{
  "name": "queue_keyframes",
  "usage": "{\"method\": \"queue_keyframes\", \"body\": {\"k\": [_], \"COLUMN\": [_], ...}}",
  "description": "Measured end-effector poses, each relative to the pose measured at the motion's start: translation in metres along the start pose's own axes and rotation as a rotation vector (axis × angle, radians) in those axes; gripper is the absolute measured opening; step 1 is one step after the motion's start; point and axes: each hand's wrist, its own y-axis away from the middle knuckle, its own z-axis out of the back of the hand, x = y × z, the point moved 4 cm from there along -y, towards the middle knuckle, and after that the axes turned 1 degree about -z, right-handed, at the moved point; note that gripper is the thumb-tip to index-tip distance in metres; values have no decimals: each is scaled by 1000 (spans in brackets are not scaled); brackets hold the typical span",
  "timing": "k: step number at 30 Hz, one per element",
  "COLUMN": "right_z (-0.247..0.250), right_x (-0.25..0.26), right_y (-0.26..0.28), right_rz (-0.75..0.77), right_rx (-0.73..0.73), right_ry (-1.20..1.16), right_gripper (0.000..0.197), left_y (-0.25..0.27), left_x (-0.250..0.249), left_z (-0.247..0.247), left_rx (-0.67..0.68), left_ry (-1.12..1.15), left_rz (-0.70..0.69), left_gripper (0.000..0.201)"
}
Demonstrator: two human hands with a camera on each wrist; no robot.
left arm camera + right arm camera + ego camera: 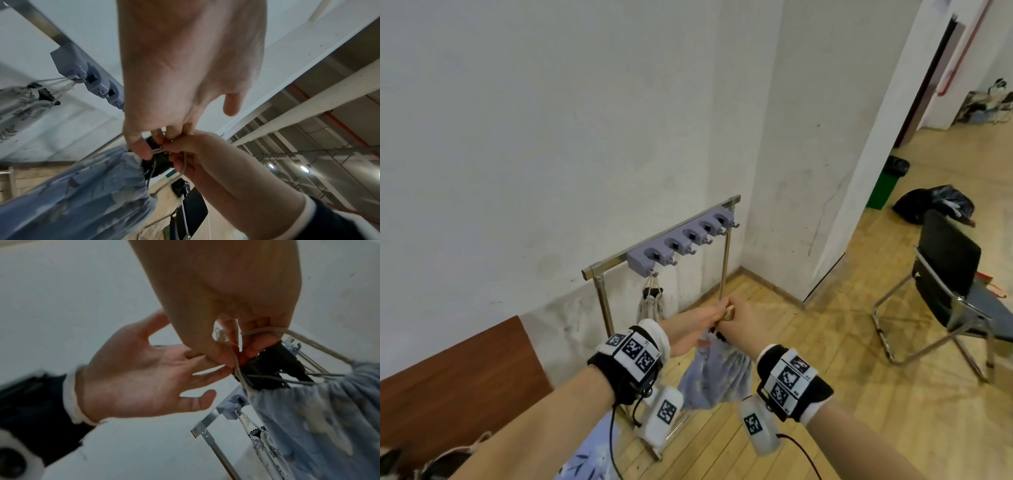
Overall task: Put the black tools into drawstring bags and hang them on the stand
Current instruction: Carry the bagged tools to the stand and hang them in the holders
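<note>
A blue patterned drawstring bag hangs from my two hands in front of the metal stand. A black tool pokes out of the bag's gathered mouth. My right hand pinches the pale drawstring, which loops round its fingers. My left hand lies with its palm showing; its straight fingers touch the cords beside the tool, the thumb apart. On the stand's purple hook rail, a white floral bag with a black tool hangs from the leftmost hook.
The other hooks on the rail are bare. The stand sits in a wall corner on a wooden floor. A black folding chair is to the right. A brown board and more blue fabric lie at lower left.
</note>
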Motion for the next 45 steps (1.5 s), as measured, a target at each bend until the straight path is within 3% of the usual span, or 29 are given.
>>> {"method": "queue_keyframes", "body": {"k": [3,7,10,13,15,19,23,26,31,35,40,45], "right_z": [-10,-29,-42,-42,-40,-49,-71,-89,-98,-100,-104,-107], "right_x": [-2,-18,-26,-6,9,18,11,1,6,-11,-7,-12], "right_y": [-35,-90,-124,-159,-180,-220,-257,-286,-329,-357,-361,-367], "right_rz": [55,-47,-70,-11,56,120,102,138,171,128,158,112], "right_rx": [-13,74,211,286,293,377,510,571,640,655,673,775], "right_ry": [66,-90,-21,-89,-136,-90,-1,45,9,3,-103,-162], "right_gripper": [13,20,23,22,16,17,18,11,11,12,25,21], "left_y": [-30,-61,-78,-99,-111,-133,-145,-149,-166,-187,-194,-198], "left_x": [-1,-17,-28,-28,-26,-9,2,5,1,4,-2,11], "left_z": [21,76,127,157,159,185,206,231,256,258,254,264], "left_rx": [-158,-415,-549,-473,-402,-587,-622,-733,-870,-973,-1024,-1000], "left_ry": [-50,-213,-437,-690,-668,-504,-555,-524,-505,-510,-493,-301], "left_rz": [81,108,65,21,-81,-167,-61,17,110,205,279,326], "left_gripper": [66,48,25,48,40,28,11,30,13,23,13,22]}}
